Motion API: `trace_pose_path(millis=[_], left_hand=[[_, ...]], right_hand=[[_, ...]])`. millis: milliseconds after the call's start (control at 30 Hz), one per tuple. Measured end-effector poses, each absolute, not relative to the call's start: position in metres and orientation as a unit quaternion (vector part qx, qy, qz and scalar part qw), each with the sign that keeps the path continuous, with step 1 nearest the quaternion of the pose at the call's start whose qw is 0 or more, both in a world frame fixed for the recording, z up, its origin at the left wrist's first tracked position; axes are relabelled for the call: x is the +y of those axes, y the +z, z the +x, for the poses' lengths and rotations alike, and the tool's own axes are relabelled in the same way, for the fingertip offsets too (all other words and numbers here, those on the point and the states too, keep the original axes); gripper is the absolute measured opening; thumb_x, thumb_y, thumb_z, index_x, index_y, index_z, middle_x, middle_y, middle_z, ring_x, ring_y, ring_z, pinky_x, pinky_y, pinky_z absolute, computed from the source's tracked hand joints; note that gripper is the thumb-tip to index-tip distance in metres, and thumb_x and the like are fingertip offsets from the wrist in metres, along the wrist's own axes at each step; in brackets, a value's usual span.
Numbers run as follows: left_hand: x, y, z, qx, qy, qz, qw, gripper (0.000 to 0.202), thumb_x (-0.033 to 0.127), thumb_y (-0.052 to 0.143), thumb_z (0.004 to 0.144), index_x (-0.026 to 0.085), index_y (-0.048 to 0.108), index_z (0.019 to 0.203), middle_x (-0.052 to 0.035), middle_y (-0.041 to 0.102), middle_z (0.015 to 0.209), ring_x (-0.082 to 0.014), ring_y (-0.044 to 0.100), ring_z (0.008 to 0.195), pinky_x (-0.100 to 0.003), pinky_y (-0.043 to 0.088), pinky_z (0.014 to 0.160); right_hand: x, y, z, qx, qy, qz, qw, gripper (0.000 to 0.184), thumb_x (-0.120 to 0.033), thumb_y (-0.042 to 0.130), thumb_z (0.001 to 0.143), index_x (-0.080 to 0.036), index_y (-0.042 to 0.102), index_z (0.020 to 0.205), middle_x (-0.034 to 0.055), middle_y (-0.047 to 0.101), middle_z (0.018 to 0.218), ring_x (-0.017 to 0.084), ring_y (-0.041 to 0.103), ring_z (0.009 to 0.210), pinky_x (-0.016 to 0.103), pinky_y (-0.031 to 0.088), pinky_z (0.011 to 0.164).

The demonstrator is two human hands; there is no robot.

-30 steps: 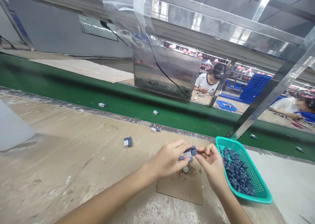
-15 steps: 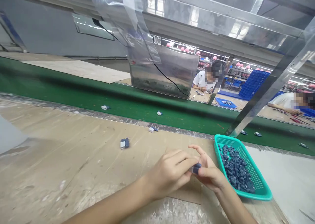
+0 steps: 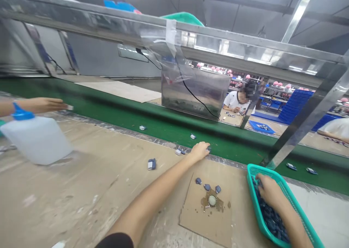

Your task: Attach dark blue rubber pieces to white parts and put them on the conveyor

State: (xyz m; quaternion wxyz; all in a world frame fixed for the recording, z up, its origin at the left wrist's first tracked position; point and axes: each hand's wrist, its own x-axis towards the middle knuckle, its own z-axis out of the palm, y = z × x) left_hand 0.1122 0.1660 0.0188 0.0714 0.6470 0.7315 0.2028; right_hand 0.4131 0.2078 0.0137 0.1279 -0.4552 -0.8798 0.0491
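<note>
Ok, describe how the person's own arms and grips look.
The left grip is a bare, ungloved hand; on the left arm, a black sleeve edge shows at the bottom of the view. The right grip is ungloved too, and the right forearm bare as far as it shows. No watch or bracelet is visible.

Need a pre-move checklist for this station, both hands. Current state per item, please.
1. Left hand holding securely: cannot tell; it is at the near edge of the green belt, a dark item at its fingertips.
2. Right hand inside the teal basket: ok.
3. Right-hand grip on the dark pieces: cannot tell, fingertips hidden.
4. Three blue parts on the cardboard, apart from the round cap: ok.
5. Cardboard dry: not ok; a wet-looking patch surrounds the cap.
6. Co-worker's hand away from both hands: ok, far left.
</note>
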Motion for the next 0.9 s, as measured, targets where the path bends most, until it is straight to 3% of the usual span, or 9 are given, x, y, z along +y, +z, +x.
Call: trace_pose_path(millis=[100, 167, 267, 400, 567, 700, 800, 900], left_hand=[[0.184, 0.013, 0.095, 0.789, 0.191, 0.582, 0.050, 0.049, 0.023, 0.050, 0.083, 0.019, 0.037, 0.129, -0.0128, 0.042, 0.126, -0.0273, 0.044, 0.111, -0.044, 0.037, 0.092], [0.190, 0.011, 0.085, 0.822, 0.191, 0.535, 0.048, 0.052, 0.026, 0.050, 0.084, 0.020, 0.031, 0.131, -0.0123, 0.035, 0.131, -0.0287, 0.040, 0.115, -0.051, 0.034, 0.093], [0.198, 0.008, 0.072, 0.841, 0.203, 0.496, 0.074, 0.045, 0.029, 0.052, 0.083, 0.019, 0.040, 0.125, -0.0106, 0.037, 0.131, -0.0278, 0.039, 0.116, -0.051, 0.034, 0.094], [0.204, 0.008, 0.062, 0.826, 0.248, 0.490, 0.126, 0.034, 0.030, 0.052, 0.083, 0.015, 0.050, 0.114, -0.0099, 0.044, 0.124, -0.0248, 0.044, 0.112, -0.048, 0.037, 0.093], [0.191, 0.013, 0.062, 0.773, 0.353, 0.480, 0.216, 0.030, 0.029, 0.052, 0.084, 0.014, 0.051, 0.110, -0.0092, 0.050, 0.116, -0.0219, 0.050, 0.104, -0.044, 0.043, 0.088], [0.153, 0.023, 0.077, 0.694, 0.469, 0.444, 0.318, 0.032, 0.017, 0.049, 0.084, 0.014, 0.045, 0.116, -0.0094, 0.056, 0.109, -0.0171, 0.057, 0.094, -0.035, 0.047, 0.081], [0.113, 0.029, 0.092, 0.618, 0.542, 0.397, 0.408, 0.039, 0.008, 0.040, 0.083, 0.013, 0.037, 0.122, -0.0124, 0.058, 0.111, -0.0136, 0.061, 0.088, -0.026, 0.049, 0.073], [0.077, 0.030, 0.099, 0.553, 0.582, 0.352, 0.481, 0.036, 0.009, 0.043, 0.080, 0.011, 0.044, 0.116, -0.0153, 0.058, 0.111, -0.0149, 0.063, 0.086, -0.024, 0.048, 0.068]], right_hand=[[0.218, -0.001, 0.425, -0.888, 0.057, -0.448, 0.090, 0.032, 0.003, 0.045, 0.053, -0.019, 0.064, 0.065, 0.0080, 0.068, 0.070, 0.028, 0.064, 0.073, 0.031, 0.047, 0.064], [0.222, -0.008, 0.429, -0.897, 0.057, -0.432, 0.079, 0.036, 0.004, 0.044, 0.051, -0.020, 0.065, 0.067, 0.0064, 0.069, 0.072, 0.027, 0.064, 0.073, 0.030, 0.047, 0.063], [0.232, -0.016, 0.434, -0.904, 0.095, -0.412, 0.068, 0.036, -0.001, 0.045, 0.053, -0.023, 0.066, 0.073, 0.0046, 0.069, 0.075, 0.026, 0.064, 0.073, 0.030, 0.048, 0.064], [0.244, -0.019, 0.438, -0.890, 0.145, -0.424, 0.084, 0.022, -0.016, 0.049, 0.055, -0.026, 0.065, 0.066, 0.0039, 0.069, 0.069, 0.028, 0.064, 0.069, 0.033, 0.049, 0.062], [0.235, 0.001, 0.434, -0.856, 0.143, -0.443, 0.226, 0.018, -0.035, 0.050, 0.056, -0.027, 0.064, 0.062, 0.0053, 0.067, 0.062, 0.030, 0.063, 0.062, 0.037, 0.050, 0.057], [0.214, 0.028, 0.417, -0.772, 0.269, -0.477, 0.322, 0.031, -0.051, 0.057, 0.058, -0.024, 0.064, 0.071, 0.0049, 0.065, 0.061, 0.029, 0.064, 0.057, 0.033, 0.052, 0.052], [0.188, 0.042, 0.393, -0.736, 0.342, -0.426, 0.399, 0.031, -0.049, 0.066, 0.058, -0.021, 0.064, 0.072, 0.0061, 0.066, 0.071, 0.027, 0.065, 0.062, 0.030, 0.054, 0.058], [0.160, 0.045, 0.367, -0.740, 0.398, -0.330, 0.430, 0.031, -0.044, 0.069, 0.062, -0.020, 0.065, 0.081, 0.0079, 0.063, 0.090, 0.025, 0.065, 0.068, 0.032, 0.054, 0.065]])
